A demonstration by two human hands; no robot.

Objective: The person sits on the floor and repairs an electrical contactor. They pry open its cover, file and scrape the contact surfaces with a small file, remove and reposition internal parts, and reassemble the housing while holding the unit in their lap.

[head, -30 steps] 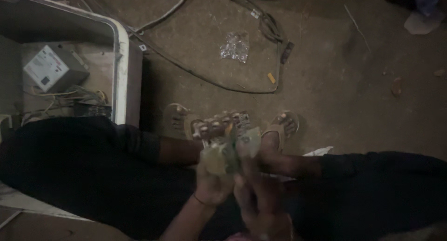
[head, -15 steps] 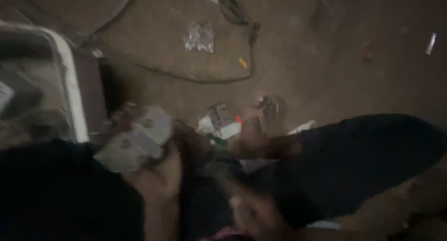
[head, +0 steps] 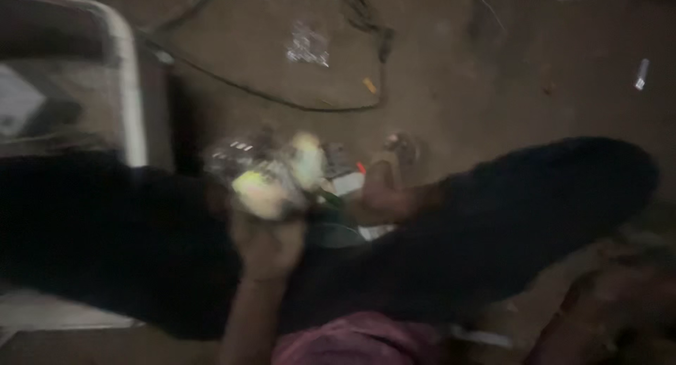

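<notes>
We saw the dirt floor [head: 493, 90] first, w/ a white-rimmed box [head: 130, 90] at left and the person's dark-trousered legs [head: 507, 224] across the middle. A black cable [head: 282, 101] looped over the floor; sandalled foot [head: 384, 192] near centre. Left hand [head: 267, 242] was closed round a blurry pale-green and white part [head: 271, 185], held up just above the lap. Right hand [head: 620, 301] at lower right, too blurred; we couldn't tell open or closed. Small bits: crumpled foil [head: 308, 44], orange scrap [head: 369, 85]. Progress, our guess: part picked up and in hand, not set down anywhere; nothing looked finished.
</notes>
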